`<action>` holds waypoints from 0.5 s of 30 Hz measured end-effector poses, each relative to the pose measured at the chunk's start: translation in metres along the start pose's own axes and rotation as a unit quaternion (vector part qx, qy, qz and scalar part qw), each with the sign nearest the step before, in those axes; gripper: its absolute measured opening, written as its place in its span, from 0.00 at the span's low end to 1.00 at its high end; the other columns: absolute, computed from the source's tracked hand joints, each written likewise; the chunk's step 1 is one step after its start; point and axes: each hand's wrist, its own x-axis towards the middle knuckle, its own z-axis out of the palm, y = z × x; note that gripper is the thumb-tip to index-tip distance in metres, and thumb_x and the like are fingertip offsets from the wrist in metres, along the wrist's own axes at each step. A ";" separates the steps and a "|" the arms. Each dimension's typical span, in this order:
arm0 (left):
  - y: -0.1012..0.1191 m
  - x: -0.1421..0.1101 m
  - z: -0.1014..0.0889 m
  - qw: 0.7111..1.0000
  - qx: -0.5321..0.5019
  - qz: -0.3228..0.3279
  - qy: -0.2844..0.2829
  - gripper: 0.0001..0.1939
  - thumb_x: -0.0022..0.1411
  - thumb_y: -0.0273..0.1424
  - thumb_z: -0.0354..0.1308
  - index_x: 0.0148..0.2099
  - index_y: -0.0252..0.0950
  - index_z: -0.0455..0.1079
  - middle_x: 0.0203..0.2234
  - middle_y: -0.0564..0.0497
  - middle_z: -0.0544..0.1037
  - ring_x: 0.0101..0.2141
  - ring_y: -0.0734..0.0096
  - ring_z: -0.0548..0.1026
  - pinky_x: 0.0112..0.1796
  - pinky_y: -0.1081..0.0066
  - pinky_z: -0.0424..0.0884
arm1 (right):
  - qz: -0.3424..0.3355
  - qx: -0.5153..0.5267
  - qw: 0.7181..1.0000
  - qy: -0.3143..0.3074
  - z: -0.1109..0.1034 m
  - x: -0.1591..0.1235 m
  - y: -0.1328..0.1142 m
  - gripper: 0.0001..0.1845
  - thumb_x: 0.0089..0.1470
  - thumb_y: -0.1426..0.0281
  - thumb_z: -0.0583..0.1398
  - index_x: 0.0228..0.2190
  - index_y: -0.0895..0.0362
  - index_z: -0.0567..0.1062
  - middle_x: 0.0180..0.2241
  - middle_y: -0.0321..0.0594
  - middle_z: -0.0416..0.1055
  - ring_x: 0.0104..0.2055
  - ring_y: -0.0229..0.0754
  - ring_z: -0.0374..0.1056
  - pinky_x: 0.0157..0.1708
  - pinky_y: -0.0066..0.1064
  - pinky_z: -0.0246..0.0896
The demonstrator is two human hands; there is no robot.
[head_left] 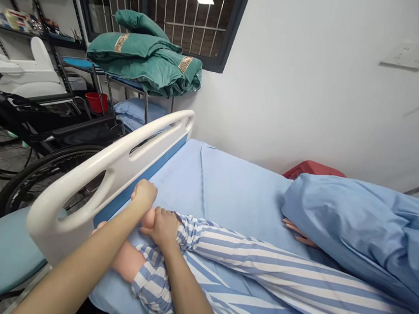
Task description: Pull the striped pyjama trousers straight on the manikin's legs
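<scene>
Fingers point(163, 213) of your right hand point(165, 228) are wrapped round the far foot point(148, 218), close to the ankle. That foot is just over the bed sheet point(236, 189), near the bed's white end board point(118, 155). Your left hand point(144, 193) is curled at the other end of the same foot. Its fingers are mostly turned away, so you cannot tell if they are shut on it. Your left arm hides part of the near foot point(128, 262). Both legs wear blue and white striped trousers point(231, 242), cut off by the picture's edge. Further along, a puffy blue cover point(355, 215) hides most of a lying hand point(299, 233), and a red thing point(314, 168) peeks out behind it. Past the board are a black wheelchair point(67, 128) and folded green bedding point(144, 64) with gold patterned bands. Writing on the shelf packs point(18, 20) is too small to read.
</scene>
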 end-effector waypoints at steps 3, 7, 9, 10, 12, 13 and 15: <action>0.007 -0.022 0.002 0.999 0.003 0.003 0.048 0.17 0.56 0.17 0.44 0.38 0.28 0.74 0.31 0.36 0.77 0.35 0.58 0.75 0.35 0.63 0.67 | -0.007 -0.001 1.000 0.003 -0.001 0.000 0.000 0.31 0.35 0.45 0.62 0.33 0.56 0.66 0.33 0.43 0.71 0.35 0.48 0.67 0.39 0.38 0.57; 0.007 -0.053 0.004 0.984 0.024 -0.039 0.175 0.17 0.57 0.17 0.41 0.37 0.24 0.71 0.32 0.32 0.74 0.37 0.55 0.74 0.35 0.62 0.66 | -0.014 -0.002 1.000 -0.003 -0.004 0.000 -0.001 0.33 0.37 0.43 0.58 0.35 0.57 0.67 0.33 0.45 0.72 0.36 0.49 0.69 0.38 0.39 0.59; 0.002 -0.062 0.005 0.974 0.017 -0.062 0.218 0.18 0.58 0.18 0.38 0.39 0.23 0.70 0.34 0.31 0.73 0.36 0.55 0.74 0.32 0.65 0.67 | -0.005 -0.004 1.000 -0.020 -0.006 0.001 -0.002 0.35 0.36 0.41 0.58 0.36 0.58 0.67 0.33 0.46 0.72 0.36 0.50 0.69 0.37 0.39 0.60; -0.001 -0.065 0.005 0.973 0.007 -0.070 0.219 0.18 0.59 0.18 0.38 0.41 0.22 0.69 0.35 0.30 0.73 0.35 0.56 0.74 0.31 0.66 0.67 | 0.001 -0.005 1.000 -0.028 -0.007 0.001 -0.003 0.36 0.35 0.41 0.58 0.36 0.58 0.67 0.33 0.46 0.72 0.35 0.50 0.70 0.36 0.39 0.60; -0.008 -0.069 0.005 0.975 -0.019 -0.084 0.204 0.19 0.59 0.20 0.37 0.44 0.22 0.68 0.35 0.30 0.73 0.34 0.57 0.75 0.30 0.67 0.68 | 0.010 -0.008 0.999 -0.038 -0.010 0.002 -0.004 0.37 0.33 0.41 0.59 0.37 0.58 0.67 0.33 0.47 0.73 0.35 0.51 0.70 0.35 0.39 0.61; -0.010 -0.069 0.004 0.977 -0.033 -0.091 0.192 0.19 0.60 0.21 0.38 0.44 0.22 0.68 0.35 0.30 0.73 0.34 0.57 0.75 0.31 0.66 0.68 | 0.013 -0.008 0.999 -0.041 -0.011 0.002 -0.004 0.38 0.33 0.41 0.60 0.37 0.58 0.67 0.34 0.47 0.73 0.36 0.51 0.70 0.35 0.39 0.62; -0.015 -0.069 0.001 0.978 -0.066 -0.109 0.165 0.19 0.61 0.26 0.39 0.44 0.23 0.68 0.34 0.30 0.74 0.35 0.54 0.75 0.33 0.63 0.69 | 0.022 -0.009 0.999 -0.043 -0.012 0.002 -0.005 0.39 0.31 0.41 0.60 0.38 0.58 0.67 0.34 0.47 0.73 0.36 0.51 0.70 0.35 0.39 0.62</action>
